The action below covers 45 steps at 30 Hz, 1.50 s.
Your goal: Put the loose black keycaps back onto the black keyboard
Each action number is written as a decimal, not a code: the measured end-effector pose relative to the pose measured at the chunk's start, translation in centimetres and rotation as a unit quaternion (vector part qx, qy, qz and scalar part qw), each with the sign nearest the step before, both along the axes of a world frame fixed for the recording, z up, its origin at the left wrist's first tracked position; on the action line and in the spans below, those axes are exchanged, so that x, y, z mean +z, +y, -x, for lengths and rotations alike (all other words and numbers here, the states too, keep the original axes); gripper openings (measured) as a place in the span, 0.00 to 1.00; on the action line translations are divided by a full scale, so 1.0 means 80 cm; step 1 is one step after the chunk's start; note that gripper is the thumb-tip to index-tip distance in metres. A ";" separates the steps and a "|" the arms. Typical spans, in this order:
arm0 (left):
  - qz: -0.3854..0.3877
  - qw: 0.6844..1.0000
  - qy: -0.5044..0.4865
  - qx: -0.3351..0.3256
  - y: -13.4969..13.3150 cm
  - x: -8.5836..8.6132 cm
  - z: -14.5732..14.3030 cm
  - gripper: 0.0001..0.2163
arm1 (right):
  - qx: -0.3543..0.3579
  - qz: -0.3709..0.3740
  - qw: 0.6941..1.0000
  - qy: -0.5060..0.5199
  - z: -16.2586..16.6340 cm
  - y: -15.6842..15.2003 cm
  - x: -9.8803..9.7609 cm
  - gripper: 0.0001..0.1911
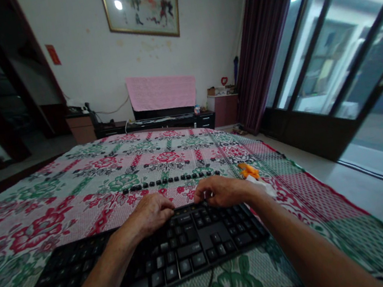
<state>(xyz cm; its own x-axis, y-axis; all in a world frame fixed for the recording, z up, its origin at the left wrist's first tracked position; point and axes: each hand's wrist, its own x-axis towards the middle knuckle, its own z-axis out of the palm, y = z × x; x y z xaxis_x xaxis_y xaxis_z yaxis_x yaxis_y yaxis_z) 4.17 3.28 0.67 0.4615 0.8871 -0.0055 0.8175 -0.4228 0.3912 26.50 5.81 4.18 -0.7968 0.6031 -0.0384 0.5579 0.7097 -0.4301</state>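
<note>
A black keyboard [181, 251] lies on a flowered cloth [74, 194] in front of me. My left hand [150, 215] rests on the keyboard's far edge, fingers curled down onto the top row of keys. My right hand [220, 191] sits beside it at the same edge, fingers bent in a pinch over a key there. What the fingers hold is too small to make out. Just beyond the hands, a row of several loose black keycaps [170, 181] is lined up on the cloth.
An orange object [249, 171] and something white [260, 183] lie right of my right hand. Further back stand a low cabinet with a pink-covered screen [162, 91], a framed picture [140, 6], a curtain [261, 37] and large windows [350, 36].
</note>
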 end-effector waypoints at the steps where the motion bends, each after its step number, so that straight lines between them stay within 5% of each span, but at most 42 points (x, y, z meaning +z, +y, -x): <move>1: -0.001 1.000 0.001 0.001 0.000 0.000 0.000 0.11 | 0.001 -0.005 1.000 -0.002 0.000 0.000 0.000 0.21; 21: -0.013 1.000 0.012 0.011 -0.001 0.001 0.000 0.11 | 0.005 -0.004 1.000 -0.007 0.003 -0.001 0.002 0.22; 45: 0.004 1.000 -0.011 0.001 -0.002 0.001 0.000 0.11 | -0.041 0.049 0.998 -0.009 -0.015 0.008 -0.001 0.11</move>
